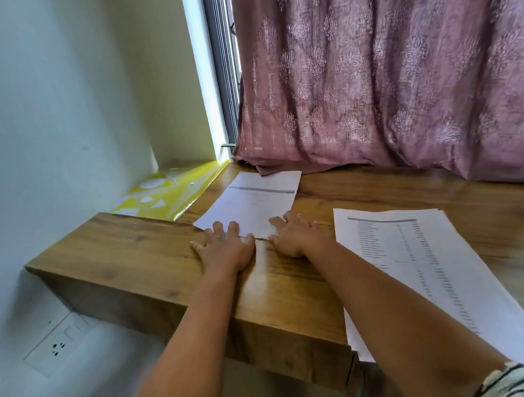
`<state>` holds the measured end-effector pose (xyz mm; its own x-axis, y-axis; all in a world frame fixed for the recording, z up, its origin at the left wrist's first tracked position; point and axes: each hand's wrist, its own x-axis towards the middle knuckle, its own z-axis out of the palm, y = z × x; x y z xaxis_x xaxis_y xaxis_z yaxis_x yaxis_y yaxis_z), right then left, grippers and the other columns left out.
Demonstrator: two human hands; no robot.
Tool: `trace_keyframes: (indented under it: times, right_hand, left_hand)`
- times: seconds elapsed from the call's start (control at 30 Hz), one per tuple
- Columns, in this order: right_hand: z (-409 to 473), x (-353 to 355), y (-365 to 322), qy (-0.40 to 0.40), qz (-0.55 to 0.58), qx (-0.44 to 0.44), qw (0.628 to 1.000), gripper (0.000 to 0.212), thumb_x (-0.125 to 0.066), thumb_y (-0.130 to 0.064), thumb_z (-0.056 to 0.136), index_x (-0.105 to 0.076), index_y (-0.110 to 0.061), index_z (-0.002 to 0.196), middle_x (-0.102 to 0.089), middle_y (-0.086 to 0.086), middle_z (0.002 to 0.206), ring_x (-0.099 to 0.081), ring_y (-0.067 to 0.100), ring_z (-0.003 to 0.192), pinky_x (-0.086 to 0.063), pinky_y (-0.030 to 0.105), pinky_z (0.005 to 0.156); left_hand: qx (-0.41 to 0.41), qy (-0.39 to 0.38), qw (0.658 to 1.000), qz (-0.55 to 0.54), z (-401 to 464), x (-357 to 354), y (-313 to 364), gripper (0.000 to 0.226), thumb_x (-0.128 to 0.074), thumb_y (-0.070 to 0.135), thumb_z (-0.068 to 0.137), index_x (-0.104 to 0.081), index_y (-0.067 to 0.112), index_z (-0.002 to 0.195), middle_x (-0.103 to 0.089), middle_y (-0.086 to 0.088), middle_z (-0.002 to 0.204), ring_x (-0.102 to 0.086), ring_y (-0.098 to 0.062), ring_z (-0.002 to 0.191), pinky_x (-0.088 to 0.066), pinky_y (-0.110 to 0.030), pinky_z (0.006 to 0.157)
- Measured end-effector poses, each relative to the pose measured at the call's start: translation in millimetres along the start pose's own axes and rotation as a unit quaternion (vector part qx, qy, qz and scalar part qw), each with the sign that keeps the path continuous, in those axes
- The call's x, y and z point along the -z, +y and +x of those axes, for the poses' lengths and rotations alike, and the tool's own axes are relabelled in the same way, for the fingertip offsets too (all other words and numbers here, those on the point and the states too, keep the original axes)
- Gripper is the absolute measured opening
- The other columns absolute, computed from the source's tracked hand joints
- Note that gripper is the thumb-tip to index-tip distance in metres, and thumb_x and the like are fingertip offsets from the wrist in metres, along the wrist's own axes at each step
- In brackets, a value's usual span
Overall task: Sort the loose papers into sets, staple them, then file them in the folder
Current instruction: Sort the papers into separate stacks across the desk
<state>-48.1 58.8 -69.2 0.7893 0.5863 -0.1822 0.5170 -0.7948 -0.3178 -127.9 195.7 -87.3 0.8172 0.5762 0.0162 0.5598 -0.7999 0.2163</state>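
A pale wall (67, 102) fills the space beyond my left grip, a mauve patterned curtain (385, 79) hangs past both grips with its hem spilling onto the wood, and a strip of window frame (222, 79) shows between them. Under my palms runs the wooden desk (129, 235), thick-edged, its grain glossy near my wrists; below its left end a wall socket (57, 344) sits in the plaster.

Just to the right of my right forearm lies the bigger stack of loose papers (416, 269), printed in columns, sheets fanned unevenly and its near corner overhanging the desk edge. Ahead of my left grip, against the wall, lies the yellow folder (163, 194). No stapler is in sight.

Right under my fingertips lies the small set of sheets (255, 204), its far edge touching the curtain hem. My left grip (223, 246) is spread flat, fingers on the near left corner; my right grip (293, 236) is flat too, fingers on the near right part. Neither closes around anything; both only press.

I judge I'm squaring this set. To do it well I'd keep pressure light so sheets slide rather than buckle, nudge edges flush from both sides, and mind the hem catching the top edge.
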Motion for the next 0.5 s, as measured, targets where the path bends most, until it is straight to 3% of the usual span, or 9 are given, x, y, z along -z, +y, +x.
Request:
trace_keyframes:
  times: [0.17,0.27,0.4,0.5]
  right_hand:
    - [-6,7,7,0.008,0.051,0.013,0.999,0.058,-0.048,-0.040,0.094,-0.026,-0.028,0.147,-0.020,0.009,0.154,-0.017,0.034,0.144,-0.007,0.056,0.117]
    - [-14,14,11,0.025,0.105,0.037,0.994,0.055,-0.048,-0.036,0.096,-0.025,-0.030,0.146,-0.022,0.010,0.153,-0.032,0.032,0.137,-0.023,0.051,0.115]
    - [-49,52,44,0.133,0.196,0.052,0.970,0.045,-0.048,-0.024,0.098,-0.037,-0.025,0.142,-0.036,0.000,0.135,-0.044,0.022,0.120,-0.035,0.039,0.106]
    - [-97,84,104,0.207,0.203,-0.004,0.957,0.027,-0.056,-0.023,0.096,-0.058,-0.022,0.123,-0.054,-0.002,0.116,-0.051,0.017,0.109,-0.040,0.036,0.100]
  left_hand:
    - [-0.005,0.017,1.000,-0.023,-7,-1,-3,0.058,-0.028,0.052,0.096,-0.024,0.028,0.148,-0.016,-0.011,0.156,-0.009,-0.032,0.145,0.000,-0.065,0.114]
    - [-0.008,0.029,0.998,-0.054,-10,1,-2,0.062,-0.029,0.051,0.098,-0.012,0.029,0.153,-0.008,-0.010,0.160,-0.003,-0.030,0.147,0.003,-0.062,0.115]
    - [-0.032,0.070,0.994,-0.077,-14,4,-1,0.063,-0.035,0.049,0.098,-0.015,0.025,0.153,-0.014,-0.011,0.159,-0.008,-0.029,0.146,0.000,-0.057,0.117]
    - [-0.061,0.119,0.983,-0.127,-36,8,14,0.063,-0.044,0.047,0.097,-0.025,0.020,0.150,-0.025,-0.010,0.154,-0.018,-0.029,0.142,-0.017,-0.052,0.117]
